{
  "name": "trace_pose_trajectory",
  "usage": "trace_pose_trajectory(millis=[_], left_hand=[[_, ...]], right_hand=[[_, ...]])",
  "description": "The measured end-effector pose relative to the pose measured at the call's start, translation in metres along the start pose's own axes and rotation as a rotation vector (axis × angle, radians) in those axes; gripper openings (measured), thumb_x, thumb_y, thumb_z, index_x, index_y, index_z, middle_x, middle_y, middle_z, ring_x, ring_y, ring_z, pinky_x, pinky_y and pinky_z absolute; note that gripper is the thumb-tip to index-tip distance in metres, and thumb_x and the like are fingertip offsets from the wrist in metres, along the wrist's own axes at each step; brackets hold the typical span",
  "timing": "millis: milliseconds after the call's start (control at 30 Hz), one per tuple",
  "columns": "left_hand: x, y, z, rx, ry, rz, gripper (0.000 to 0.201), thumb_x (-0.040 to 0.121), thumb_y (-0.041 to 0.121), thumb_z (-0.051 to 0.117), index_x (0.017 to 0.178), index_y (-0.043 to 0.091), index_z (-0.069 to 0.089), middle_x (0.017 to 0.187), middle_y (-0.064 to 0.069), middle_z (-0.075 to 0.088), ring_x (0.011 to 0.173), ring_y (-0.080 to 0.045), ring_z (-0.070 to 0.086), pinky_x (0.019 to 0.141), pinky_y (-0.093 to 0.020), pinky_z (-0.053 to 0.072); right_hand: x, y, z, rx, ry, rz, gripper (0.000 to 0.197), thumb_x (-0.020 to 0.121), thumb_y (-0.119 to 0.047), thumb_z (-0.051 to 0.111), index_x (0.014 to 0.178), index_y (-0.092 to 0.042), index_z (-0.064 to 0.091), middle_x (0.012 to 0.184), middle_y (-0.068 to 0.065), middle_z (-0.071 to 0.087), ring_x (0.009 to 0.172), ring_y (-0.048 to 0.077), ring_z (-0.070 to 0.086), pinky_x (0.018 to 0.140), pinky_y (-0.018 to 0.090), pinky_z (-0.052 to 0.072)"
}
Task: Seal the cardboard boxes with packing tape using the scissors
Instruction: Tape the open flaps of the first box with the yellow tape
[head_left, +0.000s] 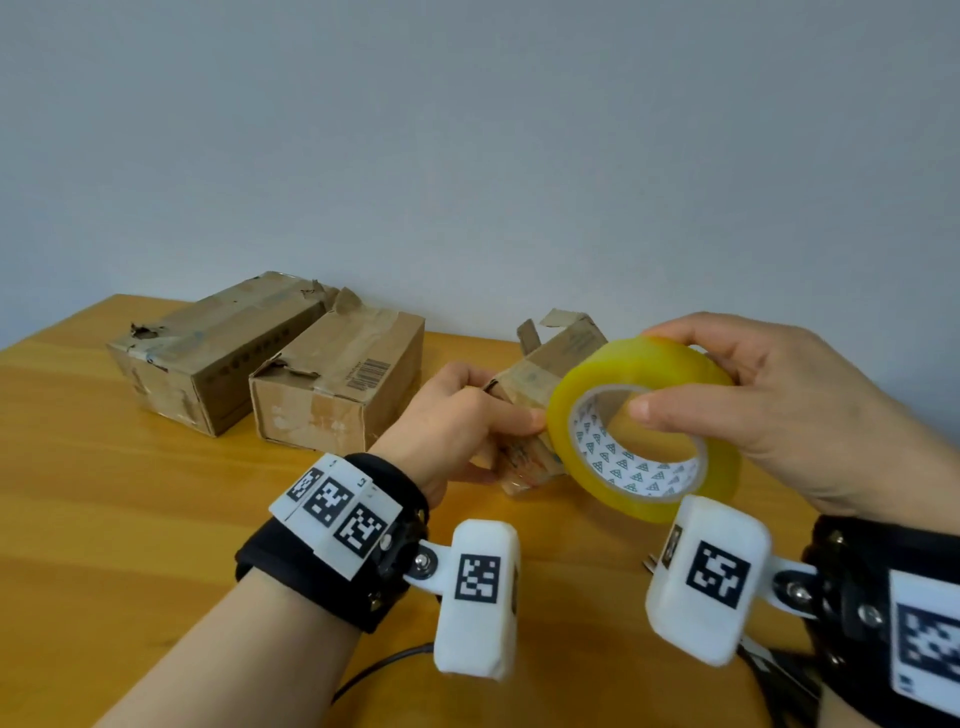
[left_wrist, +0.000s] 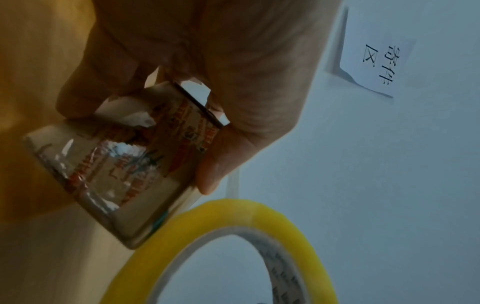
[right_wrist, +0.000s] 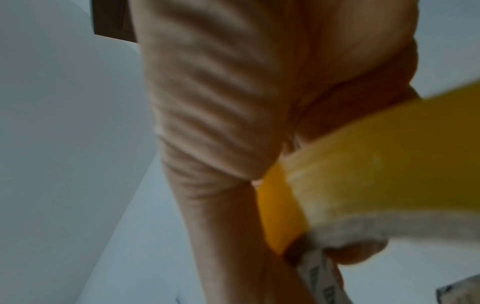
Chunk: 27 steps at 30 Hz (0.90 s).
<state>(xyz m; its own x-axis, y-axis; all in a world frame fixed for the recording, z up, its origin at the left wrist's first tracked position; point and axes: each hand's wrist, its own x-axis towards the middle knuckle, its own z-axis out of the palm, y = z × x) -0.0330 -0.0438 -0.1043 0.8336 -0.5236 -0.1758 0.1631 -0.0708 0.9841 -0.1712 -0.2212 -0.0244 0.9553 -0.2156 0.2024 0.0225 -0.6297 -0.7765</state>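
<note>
Gripping one tape roll (head_left: 644, 426): right hand (head_left: 769, 410) | left hand (head_left: 457, 415) clasps third box (head_left: 524, 457) | two boxes (head_left: 280, 358) apart | scissors perhaps hidden

two boxes (head_left: 270, 364) on table (head_left: 104, 493), left

The tape roll (head_left: 644, 426) at right of centre is translucent yellow, its white core printed with small green triangles. The boxes (head_left: 270, 358) at left are worn brown cardboard, one bearing a black barcode, on a honey-coloured wood-grain surface (head_left: 130, 499). Black wristbands (head_left: 332, 545) carry white tags with black square patterns.
</note>
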Motion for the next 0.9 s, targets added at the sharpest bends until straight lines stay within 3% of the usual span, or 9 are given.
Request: trace_pose_trajectory(millis=[200, 333, 467, 567, 633, 767, 833, 900], left_hand=[[-0.003, -0.001, 0.008, -0.001, -0.054, -0.051, 0.040, 0.074, 0.015, 0.082, 0.105, 0.016, 0.057, 0.082, -0.009, 0.070, 0.079, -0.030, 0.067, 0.069, -0.044, 0.059], [-0.002, -0.001, 0.003, -0.026, -0.053, -0.062, 0.034, 0.077, 0.019, 0.081, 0.095, 0.014, 0.052, 0.075, -0.009, 0.069, 0.069, -0.030, 0.065, 0.072, -0.052, 0.060], [-0.005, 0.002, 0.002, 0.002, -0.146, -0.103, 0.032, 0.089, 0.026, 0.069, 0.106, 0.000, 0.068, 0.087, -0.014, 0.073, 0.074, -0.030, 0.068, 0.081, -0.053, 0.059], [-0.006, -0.002, 0.001, 0.041, -0.137, -0.169, 0.023, 0.089, 0.029, 0.069, 0.097, 0.008, 0.068, 0.087, -0.010, 0.069, 0.074, -0.031, 0.066, 0.085, -0.053, 0.058], [-0.006, -0.005, 0.000, 0.141, -0.133, -0.174, 0.026, 0.087, 0.037, 0.071, 0.097, 0.016, 0.059, 0.092, -0.007, 0.066, 0.081, -0.029, 0.064, 0.086, -0.053, 0.057], [-0.002, -0.007, -0.001, 0.398, -0.111, -0.085, 0.050, 0.082, 0.055, 0.068, 0.117, 0.024, 0.048, 0.108, 0.000, 0.064, 0.098, -0.020, 0.062, 0.088, -0.043, 0.052], [0.003, -0.011, -0.001, 0.568, -0.056, -0.031, 0.067, 0.074, 0.069, 0.063, 0.121, 0.024, 0.049, 0.121, -0.002, 0.056, 0.110, -0.024, 0.055, 0.097, -0.046, 0.045], [0.005, -0.013, -0.001, 0.654, 0.016, 0.047, 0.069, 0.078, 0.065, 0.063, 0.131, 0.026, 0.044, 0.136, -0.001, 0.043, 0.125, -0.026, 0.042, 0.107, -0.048, 0.037]], right_hand=[[-0.005, -0.008, -0.004, -0.049, 0.046, 0.049, 0.033, 0.064, -0.034, 0.083, 0.096, -0.033, 0.076, 0.088, -0.005, 0.078, 0.086, 0.017, 0.073, 0.093, 0.052, 0.054], [-0.006, -0.008, -0.006, -0.144, 0.029, 0.135, 0.039, 0.055, -0.043, 0.085, 0.093, -0.037, 0.077, 0.086, -0.010, 0.077, 0.088, 0.014, 0.072, 0.093, 0.049, 0.054], [-0.003, -0.010, -0.002, -0.156, 0.044, 0.160, 0.039, 0.057, -0.045, 0.084, 0.095, -0.037, 0.077, 0.086, -0.014, 0.077, 0.086, 0.009, 0.072, 0.093, 0.044, 0.055], [-0.004, -0.011, 0.000, -0.193, -0.005, 0.193, 0.047, 0.056, -0.048, 0.084, 0.102, -0.038, 0.076, 0.090, -0.015, 0.077, 0.087, 0.008, 0.073, 0.093, 0.044, 0.055], [-0.005, -0.011, -0.001, -0.193, 0.001, 0.201, 0.053, 0.053, -0.053, 0.084, 0.104, -0.040, 0.075, 0.092, -0.016, 0.077, 0.089, 0.007, 0.073, 0.094, 0.044, 0.054], [-0.006, -0.010, -0.003, -0.209, 0.061, 0.186, 0.057, 0.053, -0.060, 0.085, 0.106, -0.043, 0.072, 0.103, -0.017, 0.073, 0.100, 0.003, 0.066, 0.096, 0.039, 0.050], [-0.004, -0.009, 0.000, -0.245, 0.041, 0.206, 0.051, 0.058, -0.055, 0.084, 0.105, -0.043, 0.070, 0.106, -0.016, 0.072, 0.100, 0.004, 0.065, 0.096, 0.039, 0.050], [-0.001, -0.008, 0.003, -0.278, 0.021, 0.221, 0.053, 0.057, -0.057, 0.083, 0.106, -0.045, 0.069, 0.105, -0.015, 0.073, 0.099, 0.006, 0.068, 0.096, 0.042, 0.051]])
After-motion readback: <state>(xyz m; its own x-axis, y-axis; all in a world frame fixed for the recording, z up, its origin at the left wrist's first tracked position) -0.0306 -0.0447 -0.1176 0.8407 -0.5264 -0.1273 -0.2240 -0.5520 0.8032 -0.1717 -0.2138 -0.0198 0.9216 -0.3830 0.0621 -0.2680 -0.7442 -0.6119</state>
